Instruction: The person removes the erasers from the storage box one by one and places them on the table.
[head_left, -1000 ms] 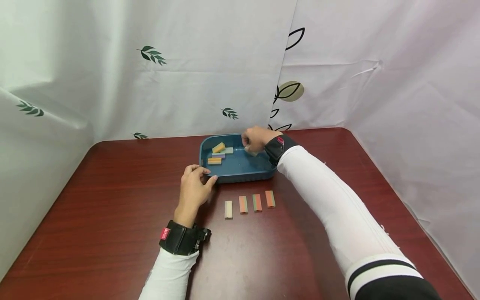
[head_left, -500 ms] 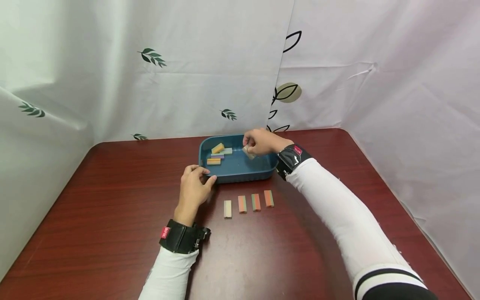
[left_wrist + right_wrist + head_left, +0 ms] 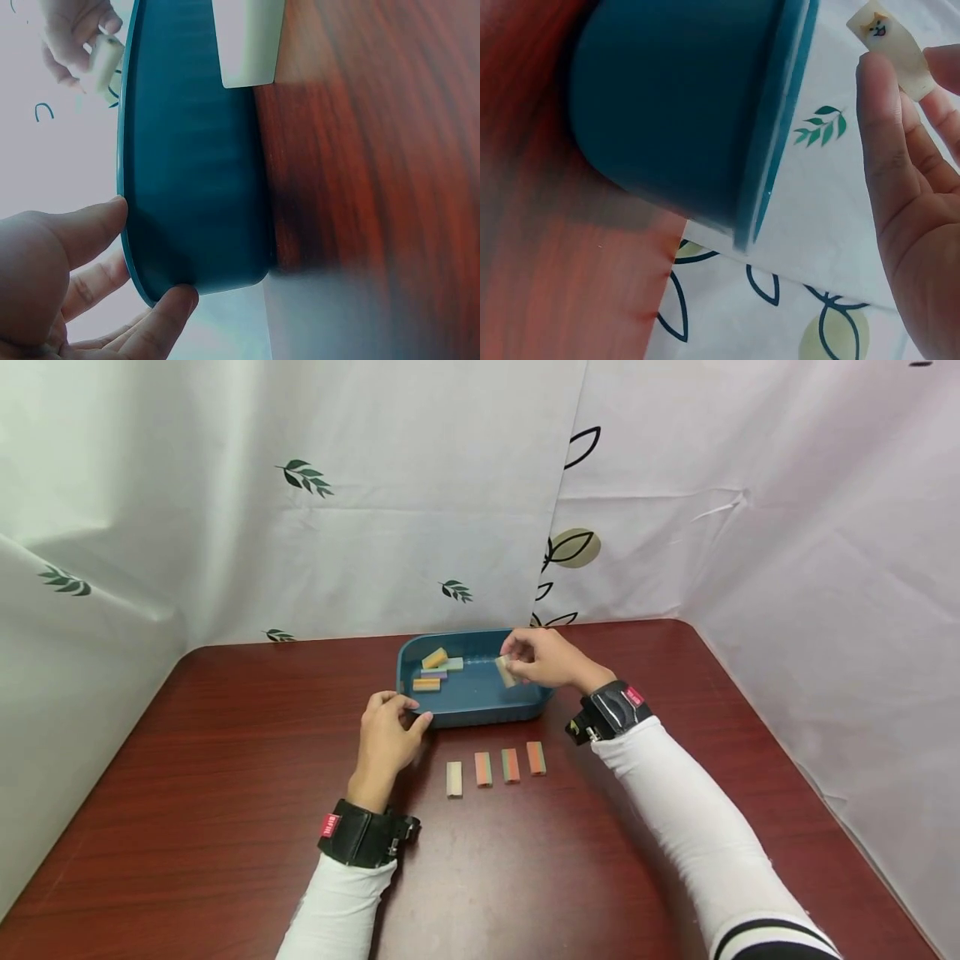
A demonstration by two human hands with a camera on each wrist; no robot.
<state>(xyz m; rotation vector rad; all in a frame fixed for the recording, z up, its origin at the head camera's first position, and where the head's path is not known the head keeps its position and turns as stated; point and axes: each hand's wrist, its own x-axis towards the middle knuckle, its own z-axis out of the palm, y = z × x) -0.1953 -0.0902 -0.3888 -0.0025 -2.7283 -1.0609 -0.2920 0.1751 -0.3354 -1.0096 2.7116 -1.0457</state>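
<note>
My right hand (image 3: pixel 551 658) pinches a cream eraser (image 3: pixel 505 672) between thumb and fingers above the right part of the blue tray (image 3: pixel 487 719). A small animal face is printed on this eraser (image 3: pixel 885 45) in the right wrist view. My left hand (image 3: pixel 386 735) grips the tray's near left corner, fingertips at the rim (image 3: pixel 121 150) and against the outer wall. Inside the tray, on the left, lie a yellow eraser (image 3: pixel 434 658), a pale green one (image 3: pixel 452 664), a purple one (image 3: pixel 433 674) and an orange-and-cream one (image 3: pixel 427 685).
In front of the tray, a cream eraser (image 3: pixel 454 779) and three orange-and-green erasers (image 3: pixel 483 770) stand in a spaced row on the dark red table (image 3: pixel 247 793). White patterned cloth (image 3: pixel 360 552) hangs behind the table and along both sides.
My right hand has come up from the tray's floor with the cream eraser, moving slightly right and toward me. My left hand stays at the tray corner.
</note>
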